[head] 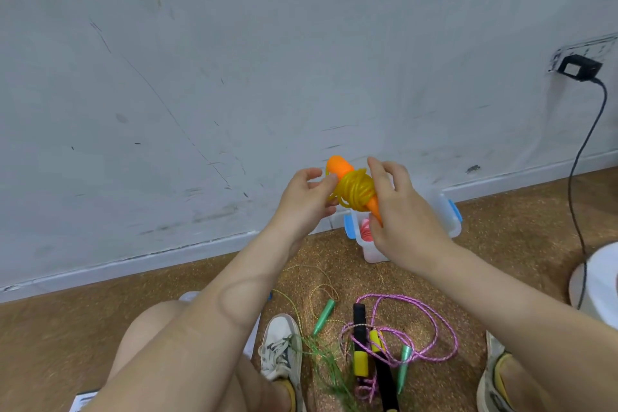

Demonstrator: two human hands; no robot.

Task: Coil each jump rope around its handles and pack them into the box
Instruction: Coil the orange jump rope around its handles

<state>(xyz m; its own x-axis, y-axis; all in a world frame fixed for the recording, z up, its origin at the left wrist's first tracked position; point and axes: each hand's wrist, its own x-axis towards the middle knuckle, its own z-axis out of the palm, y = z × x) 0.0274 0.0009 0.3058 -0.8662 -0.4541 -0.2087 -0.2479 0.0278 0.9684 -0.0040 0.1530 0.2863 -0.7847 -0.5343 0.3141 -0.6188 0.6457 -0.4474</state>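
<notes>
Orange handles (341, 168), wrapped in yellow rope (355, 190), are being grasped by both hands (306, 201) (398, 211), partly hiding the box (449, 217).

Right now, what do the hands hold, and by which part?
The orange jump rope, its yellow cord coiled around the handles. The right hand grips the lower handle end; the left hand pinches the coil's left side.

I face a pale grey wall (234, 60), scuffed with dark scratches and smudges. A white baseboard (133, 261) runs along its foot, meeting speckled brown carpet (518, 217). Far right, a black plug (580, 67) sits in a wall socket, its dark cable (583, 157) trailing down to the floor.
</notes>
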